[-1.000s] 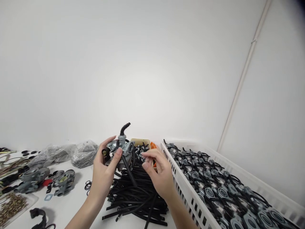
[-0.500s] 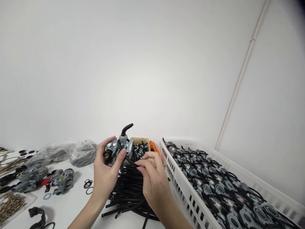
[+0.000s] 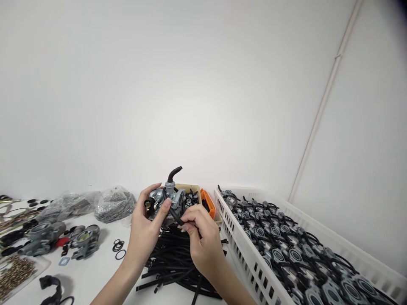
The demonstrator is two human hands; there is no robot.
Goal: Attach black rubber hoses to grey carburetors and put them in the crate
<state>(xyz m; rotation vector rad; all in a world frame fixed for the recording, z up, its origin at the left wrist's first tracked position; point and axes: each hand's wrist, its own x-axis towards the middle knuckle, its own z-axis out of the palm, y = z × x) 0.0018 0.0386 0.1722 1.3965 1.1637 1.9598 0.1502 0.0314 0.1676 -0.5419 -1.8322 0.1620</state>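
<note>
We hold one metal part [image 3: 174, 196] over one heap of black hoses [image 3: 171, 257]. Our left hand [image 3: 144, 222] is clamped round its left side; our right hand [image 3: 205, 237] pinches one curved hose [image 3: 175, 217] hanging from it. Its body runs roughly level, left to right; one spout [image 3: 173, 174] atop points up and right.

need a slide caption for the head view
Left hand holds a metal carburetor, right hand pinches its black hose, with a white crate of similar parts at right.
</note>
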